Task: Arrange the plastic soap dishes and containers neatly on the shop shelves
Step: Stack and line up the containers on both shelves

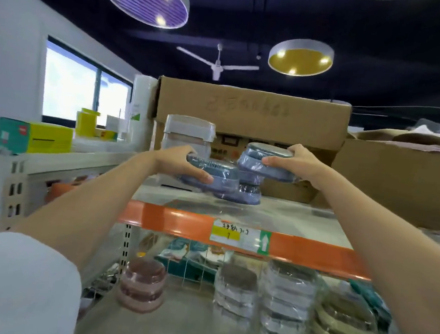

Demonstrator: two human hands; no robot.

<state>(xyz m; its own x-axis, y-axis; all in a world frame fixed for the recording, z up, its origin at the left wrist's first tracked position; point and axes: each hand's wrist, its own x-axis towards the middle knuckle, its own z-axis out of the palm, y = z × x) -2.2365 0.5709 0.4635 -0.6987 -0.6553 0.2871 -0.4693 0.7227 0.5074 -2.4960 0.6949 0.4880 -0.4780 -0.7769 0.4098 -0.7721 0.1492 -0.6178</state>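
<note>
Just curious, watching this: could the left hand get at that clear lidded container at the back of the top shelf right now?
Probably not yet. The left hand grips a wrapped blue soap dish. The clear lidded container stands just behind it with nothing between, so freeing the hand is all that's needed.

Short white sleeve (20, 283) on left arm; both forearms bare, no jewellery visible.

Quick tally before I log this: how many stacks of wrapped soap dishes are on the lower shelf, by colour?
Pink stack: 1
Grey or clear stacks: 2
Olive stack: 1
Total: 4 stacks on the lower shelf. Dishes within each stack are too blurred to count.
</note>
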